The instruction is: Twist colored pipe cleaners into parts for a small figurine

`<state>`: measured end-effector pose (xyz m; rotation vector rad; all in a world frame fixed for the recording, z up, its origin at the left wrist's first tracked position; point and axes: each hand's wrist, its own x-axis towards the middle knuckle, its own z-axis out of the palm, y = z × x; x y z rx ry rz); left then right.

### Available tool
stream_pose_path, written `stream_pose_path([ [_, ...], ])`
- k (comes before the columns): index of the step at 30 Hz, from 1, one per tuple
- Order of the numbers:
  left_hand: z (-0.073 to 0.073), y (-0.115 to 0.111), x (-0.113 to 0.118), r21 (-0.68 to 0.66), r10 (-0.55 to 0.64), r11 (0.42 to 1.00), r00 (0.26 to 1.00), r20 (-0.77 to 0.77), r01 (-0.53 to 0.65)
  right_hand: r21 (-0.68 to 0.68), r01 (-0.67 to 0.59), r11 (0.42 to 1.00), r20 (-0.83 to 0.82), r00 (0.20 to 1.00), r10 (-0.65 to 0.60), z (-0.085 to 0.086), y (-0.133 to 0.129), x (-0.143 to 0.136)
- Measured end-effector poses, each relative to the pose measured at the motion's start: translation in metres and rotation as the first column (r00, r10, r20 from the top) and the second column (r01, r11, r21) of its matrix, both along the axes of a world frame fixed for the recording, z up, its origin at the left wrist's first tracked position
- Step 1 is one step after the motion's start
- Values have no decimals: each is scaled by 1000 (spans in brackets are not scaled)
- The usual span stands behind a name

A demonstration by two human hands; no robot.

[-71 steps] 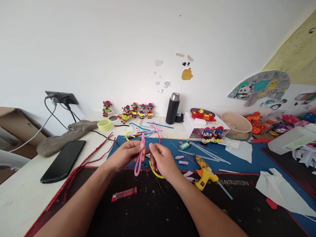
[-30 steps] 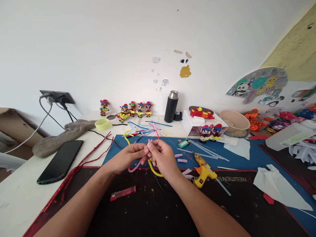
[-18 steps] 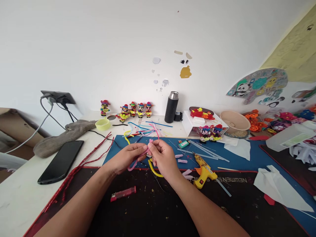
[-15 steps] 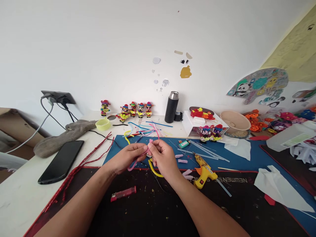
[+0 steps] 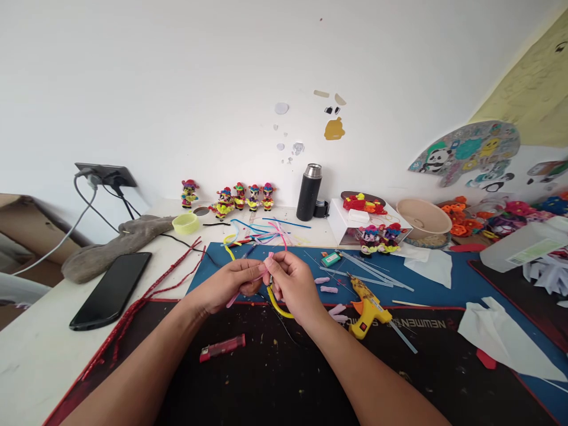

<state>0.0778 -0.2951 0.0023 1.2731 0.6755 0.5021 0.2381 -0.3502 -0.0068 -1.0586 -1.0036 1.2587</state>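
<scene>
while 1 curl point(image 5: 419, 224) in beige bowl point(image 5: 431, 214), both hands' fingers point(image 5: 249, 273) point(image 5: 277, 270) tight on pink strand point(image 5: 232, 300)

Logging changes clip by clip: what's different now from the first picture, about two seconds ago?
The left hand has moved right to meet the right hand, which now pinches the pink strip too. The strip's loop, which hung below the left hand's fingers, now shows only as a short slanting piece. The red lighter, yellow glue gun and phone stayed put.
</scene>
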Motion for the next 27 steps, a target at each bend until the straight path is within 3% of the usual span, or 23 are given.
stream_pose_path([
  [10, 5, -2, 3, -9, -31, 999, 999, 27, 32, -6, -5, 1000, -15, 1000, 5, 0, 0, 1],
  [19, -7, 0, 1, 21, -82, 997, 993, 81, 80, 47, 69, 996, 31, 997, -70, -3, 2, 1],
  [27, -7, -4, 3, 74, -60, 996, 997, 43, 56, 97, 149, 984, 139, 977, -162, -11, -1, 1],
])
